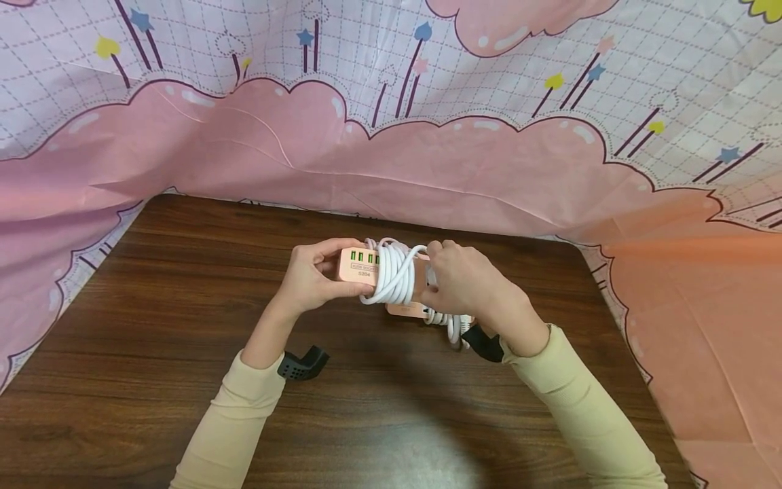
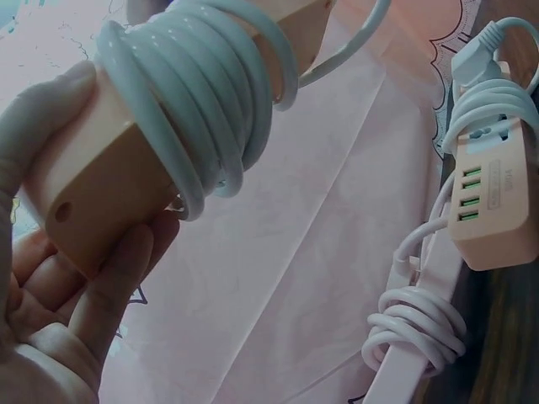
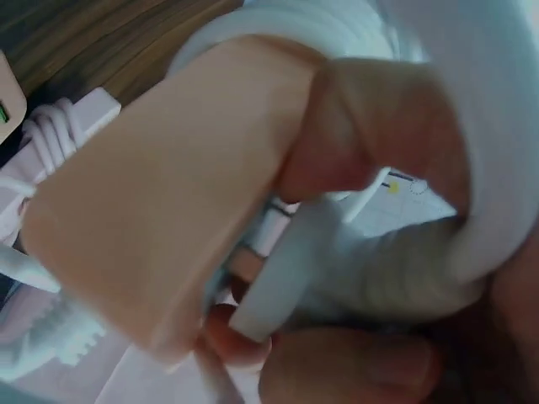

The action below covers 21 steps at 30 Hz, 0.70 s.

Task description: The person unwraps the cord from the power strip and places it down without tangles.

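Observation:
A peach-coloured power strip [image 1: 357, 273] with green USB ports on its end is held up over the table. White cord [image 1: 397, 278] is wound in several turns round its middle. My left hand [image 1: 313, 277] grips the left end, thumb on one side and fingers on the other. At the other end is my right hand [image 1: 467, 278]. In the right wrist view, its fingers pinch a white plug [image 3: 290, 273] beside the strip's end, with the cord looping past the knuckles. Part of the plug is hidden by the fingers.
A second peach power strip [image 2: 497, 210] with coiled cord lies on the brown wooden table [image 1: 183, 339] beneath the hands. Beside it is a pale pink strip [image 2: 400, 370] wrapped in cord. Patterned pink cloth [image 1: 366, 153] hangs round the table's back and sides.

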{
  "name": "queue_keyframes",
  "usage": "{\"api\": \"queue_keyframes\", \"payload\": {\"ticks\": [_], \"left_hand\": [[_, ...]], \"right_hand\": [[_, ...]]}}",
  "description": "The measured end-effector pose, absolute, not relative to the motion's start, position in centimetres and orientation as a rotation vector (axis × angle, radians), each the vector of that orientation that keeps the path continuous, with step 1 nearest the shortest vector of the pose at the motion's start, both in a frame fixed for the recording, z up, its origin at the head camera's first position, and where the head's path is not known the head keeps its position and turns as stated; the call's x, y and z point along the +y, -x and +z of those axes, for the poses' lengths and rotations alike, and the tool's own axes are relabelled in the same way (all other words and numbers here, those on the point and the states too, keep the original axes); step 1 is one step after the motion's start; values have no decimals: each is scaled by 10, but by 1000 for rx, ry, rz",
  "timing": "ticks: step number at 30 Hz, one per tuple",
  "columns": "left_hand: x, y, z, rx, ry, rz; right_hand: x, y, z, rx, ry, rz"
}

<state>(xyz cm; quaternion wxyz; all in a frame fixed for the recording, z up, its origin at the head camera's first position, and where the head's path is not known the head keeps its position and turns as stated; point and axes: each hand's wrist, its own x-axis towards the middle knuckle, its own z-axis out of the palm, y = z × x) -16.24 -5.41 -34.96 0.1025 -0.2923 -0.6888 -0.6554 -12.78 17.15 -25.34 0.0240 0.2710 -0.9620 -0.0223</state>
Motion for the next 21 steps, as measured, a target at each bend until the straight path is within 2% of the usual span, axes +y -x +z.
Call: {"api": "queue_keyframes", "payload": {"ticks": [13,21], "left_hand": [[-50,160,-352,-2000,877,-1988],[-52,161,-349,-1975,880,-1931]], "right_hand": [[180,131,-247,-2984,-927,40],[182,129,-247,-3020,-880,151]]}}
